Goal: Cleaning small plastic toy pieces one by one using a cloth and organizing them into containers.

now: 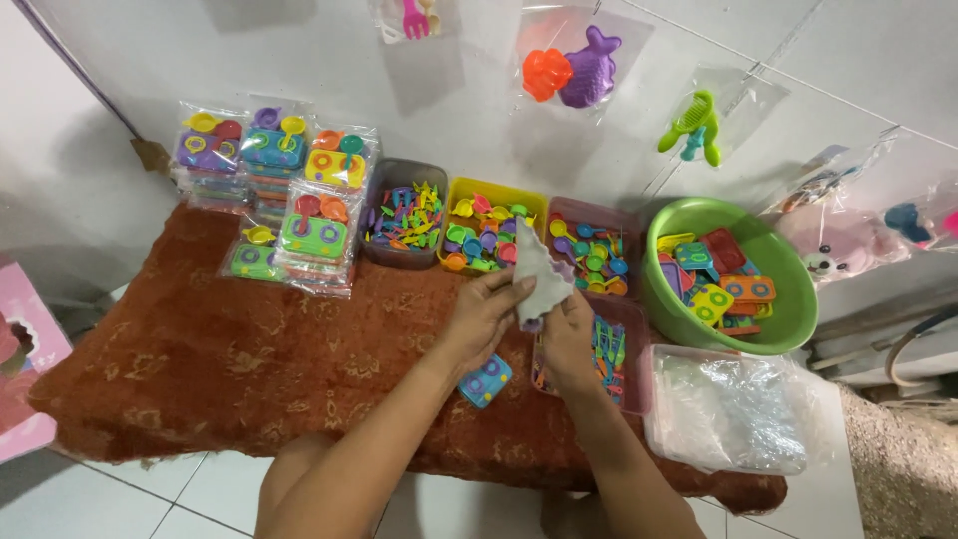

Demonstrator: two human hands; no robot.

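Both hands meet over the middle of the rust-brown patterned cloth (249,349), closed on one clear plastic bag (539,269) that stands upright between them. The left hand (484,314) pinches the bag's edge from the 9 o'clock side, and the right hand (569,334) grips it from below at about 5 o'clock; something pale and purple shows inside the bag, too blurred to tell. Under the left wrist, at 6 o'clock, a small blue toy stove (486,380) lies flat on the cloth. At 12 o'clock from the hands sits a yellow tub (496,190) of mixed small toy pieces, with a grey tub (404,172) at 11 o'clock and a pink tub (597,210) at 1 o'clock. A green basin (788,289) of toy stoves stands at 3 o'clock, and filled packets (314,240) are stacked at 10 o'clock.
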